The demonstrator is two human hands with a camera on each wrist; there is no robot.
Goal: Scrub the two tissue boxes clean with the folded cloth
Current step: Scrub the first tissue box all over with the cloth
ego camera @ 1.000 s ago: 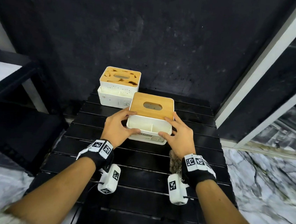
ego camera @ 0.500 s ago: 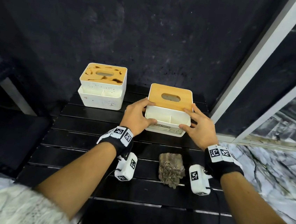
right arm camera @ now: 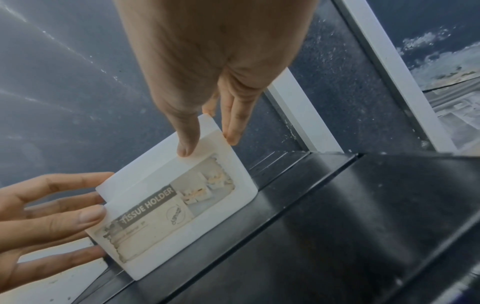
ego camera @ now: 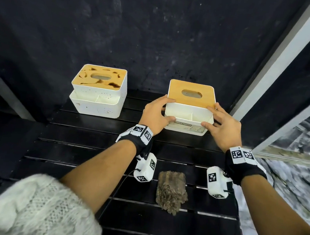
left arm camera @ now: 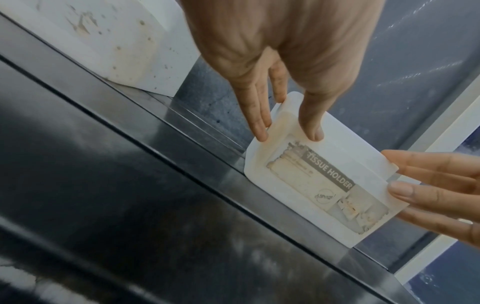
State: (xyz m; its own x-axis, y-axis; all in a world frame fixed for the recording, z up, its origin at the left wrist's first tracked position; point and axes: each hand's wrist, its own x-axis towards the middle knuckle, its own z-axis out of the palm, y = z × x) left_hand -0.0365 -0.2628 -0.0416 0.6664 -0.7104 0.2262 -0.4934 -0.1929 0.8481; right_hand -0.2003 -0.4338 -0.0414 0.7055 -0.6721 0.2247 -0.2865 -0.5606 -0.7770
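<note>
A clean white tissue box (ego camera: 177,95) with a wooden lid stands at the back right of the black slatted table (ego camera: 88,158). My left hand (ego camera: 167,109) grips its left front corner and my right hand (ego camera: 210,116) grips its right front corner, thumbs on the front wall. The wrist views show its worn "TISSUE HOLDER" label (left arm camera: 311,181) (right arm camera: 168,205) between my left hand (left arm camera: 287,135) and right hand (right arm camera: 207,148). A second tissue box (ego camera: 98,92), its lid smeared with dark stains, stands at the back left. The brown folded cloth (ego camera: 171,191) lies between my wrists.
A dark wall rises right behind both boxes. A white frame post (ego camera: 283,54) runs up at the right, with marble floor (ego camera: 295,189) beyond the table's right edge. A dark shelf (ego camera: 4,86) sits to the left.
Both hands have carried the clean box from the table's middle to the back right, level with the stained box. The cloth, earlier hidden behind my right hand, now lies in plain view.
</note>
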